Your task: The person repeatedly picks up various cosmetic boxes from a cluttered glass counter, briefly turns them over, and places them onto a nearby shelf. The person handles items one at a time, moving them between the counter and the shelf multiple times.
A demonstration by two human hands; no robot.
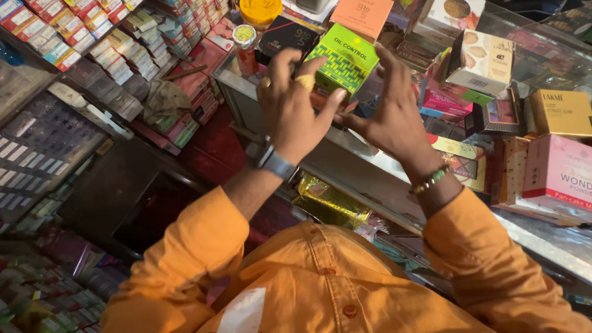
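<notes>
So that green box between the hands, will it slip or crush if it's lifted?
The green box looks like thin printed card, so probably light and easy to dent under firm fingers. Its flat faces suggest it won't roll. The left hand and right hand flank it among the stacked cartons, which a nudge might topple.

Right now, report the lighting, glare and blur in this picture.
Head view: warm indoor light; the green box between the left hand and right hand is sharp and brightly lit. Head view: pale glare streaks the glass counter at right. Head view: the lower left shelves are dim and soft, and straight edges bow outward near the frame borders.
</notes>
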